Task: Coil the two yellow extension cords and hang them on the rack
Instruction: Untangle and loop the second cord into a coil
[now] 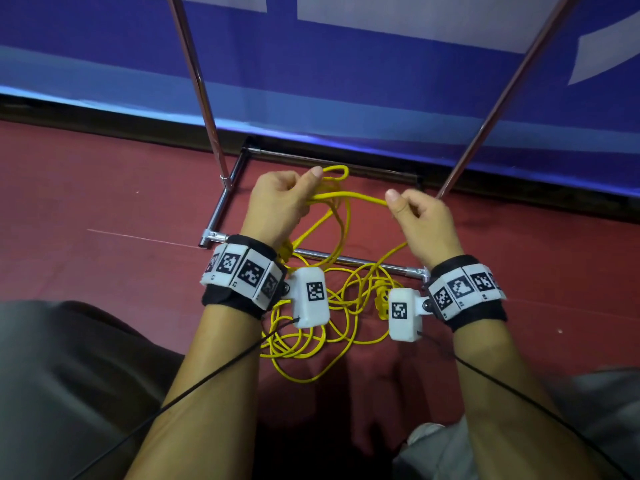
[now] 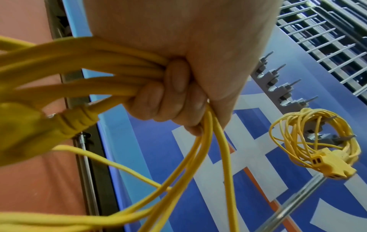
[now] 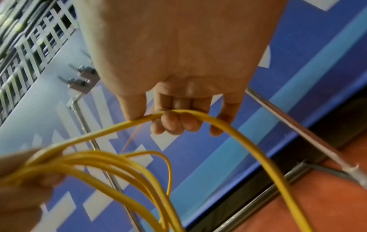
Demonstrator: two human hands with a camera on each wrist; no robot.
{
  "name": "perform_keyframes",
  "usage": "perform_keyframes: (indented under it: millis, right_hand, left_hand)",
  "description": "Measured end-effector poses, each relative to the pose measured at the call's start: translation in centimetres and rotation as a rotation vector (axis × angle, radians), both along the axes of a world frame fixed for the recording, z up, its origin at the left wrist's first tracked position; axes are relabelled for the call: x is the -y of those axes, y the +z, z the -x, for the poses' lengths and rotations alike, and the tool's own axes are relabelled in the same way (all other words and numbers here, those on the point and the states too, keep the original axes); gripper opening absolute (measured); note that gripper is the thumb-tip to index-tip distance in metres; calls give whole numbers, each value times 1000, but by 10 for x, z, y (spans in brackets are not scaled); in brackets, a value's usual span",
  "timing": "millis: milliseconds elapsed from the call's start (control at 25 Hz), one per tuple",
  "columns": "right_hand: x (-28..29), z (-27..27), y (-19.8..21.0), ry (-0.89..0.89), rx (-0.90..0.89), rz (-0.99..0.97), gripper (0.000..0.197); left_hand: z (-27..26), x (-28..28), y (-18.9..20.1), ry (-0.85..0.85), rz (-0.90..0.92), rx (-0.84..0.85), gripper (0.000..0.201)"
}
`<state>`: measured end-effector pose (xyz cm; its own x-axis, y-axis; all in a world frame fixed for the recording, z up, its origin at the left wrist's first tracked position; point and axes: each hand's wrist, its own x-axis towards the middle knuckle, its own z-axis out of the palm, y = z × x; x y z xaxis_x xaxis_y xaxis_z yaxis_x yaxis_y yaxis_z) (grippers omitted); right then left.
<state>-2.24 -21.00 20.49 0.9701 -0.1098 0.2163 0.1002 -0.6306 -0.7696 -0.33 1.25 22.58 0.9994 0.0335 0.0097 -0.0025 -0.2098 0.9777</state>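
Left hand (image 1: 277, 199) clutches gathered cord (image 1: 341, 195) loops; right hand (image 1: 424, 220) pinches the next length — equal loops coil neatest.

The cord (image 1: 332, 216) looks like smooth yellow plastic with a soft shine, and its plug (image 2: 77, 120) has ridges near the end. The rack (image 1: 346, 259) is made of shiny silver metal tubes, and its hooks (image 2: 278, 87) look like dull grey metal. The floor (image 1: 86, 202) is a matt red mat. The banner (image 1: 346, 81) is smooth blue and white sheet. The wristbands (image 1: 239, 303) are black cloth with white plastic blocks
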Motion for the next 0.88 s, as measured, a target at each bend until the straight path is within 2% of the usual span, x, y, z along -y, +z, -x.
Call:
perform_keyframes:
  millis: [80, 200, 320, 440, 520, 600, 720, 800, 880]
  right_hand:
    - [-4, 0, 12, -17, 94, -94, 44]
    - [-12, 1, 26, 40, 133, -80, 35]
    - [-28, 3, 22, 138, 93, -8, 29]
    - [-37, 3, 15, 105, 117, -19, 32]
    - [-34, 3, 15, 61, 146, 4, 43]
    - [-27, 4, 17, 76, 101, 90, 56]
    - [-5, 3, 7, 108, -159, 276, 76]
    - [12, 4, -9, 88, -293, 255, 76]
    - [16, 7, -20, 74, -335, 120, 64]
  left_hand:
    - [-2, -6, 0, -79, -7, -50, 46]
    - [1, -2, 5, -175, -73, -111, 48]
    - [5, 11, 4, -305, -129, -97, 53]
    - [6, 21, -2, -326, -97, -73, 63]
    - [7, 25, -3, -297, -102, -30, 59]
    - [10, 26, -1, -249, -94, 17, 50]
    - [5, 12, 11, -9, 106, 51, 42]
    - [-4, -7, 16, 185, 215, 84, 44]
    - [-8, -22, 15, 281, 149, 133, 44]
